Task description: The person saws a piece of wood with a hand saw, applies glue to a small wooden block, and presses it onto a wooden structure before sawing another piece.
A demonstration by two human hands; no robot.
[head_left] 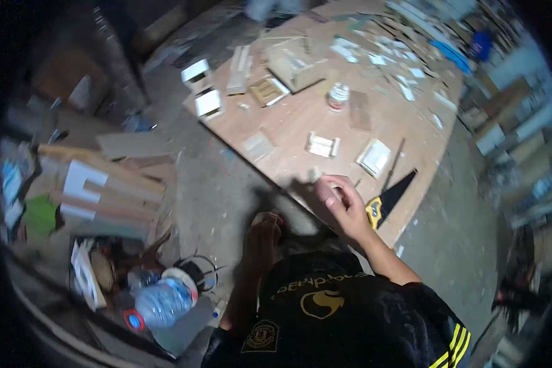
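Observation:
My right hand (pixel 345 205) is over the table's near edge, its fingers closed on a small pale piece (pixel 314 175) that looks like wood. In shadow off the table edge, my left hand (pixel 265 228) is held closed in front of my body. What its fingers hold, if anything, I cannot make out. A hand saw (pixel 386 202) with a yellow and black handle lies just right of my right hand. Beyond the hands sit a small wooden frame-like piece (pixel 322 145) and a pale block with a white top (pixel 374 157).
The wooden table (pixel 288 138) also bears a white bottle (pixel 338 97), a large wooden box (pixel 294 61), two white-topped boxes (pixel 208 102) and scattered scraps (pixel 380 59). Left on the floor are boards (pixel 110 187) and a large plastic water bottle (pixel 162 303). More wood lines the right side.

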